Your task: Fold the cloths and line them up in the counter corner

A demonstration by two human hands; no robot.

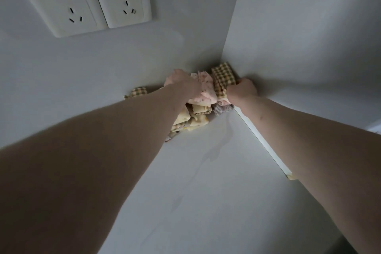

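A heap of small cloths lies in the far corner of the white counter (pixel 206 171). On top is a pink speckled cloth (pixel 206 93); my left hand (pixel 181 82) is closed on its left side. A green-and-cream checked cloth (pixel 223 77) stands against the corner, and my right hand (pixel 243 90) is fisted on its lower right edge. Cream-yellow cloths (pixel 198 113) and a pale lilac one (pixel 222 108) lie below. Another checked cloth (pixel 138 92) peeks out behind my left forearm, which hides part of the heap.
Two white wall sockets (pixel 86 0) sit on the back wall at upper left. The right wall (pixel 309 37) meets the counter along a pale strip (pixel 266 144) with a chipped end. Bare counter stretches toward me between my forearms.
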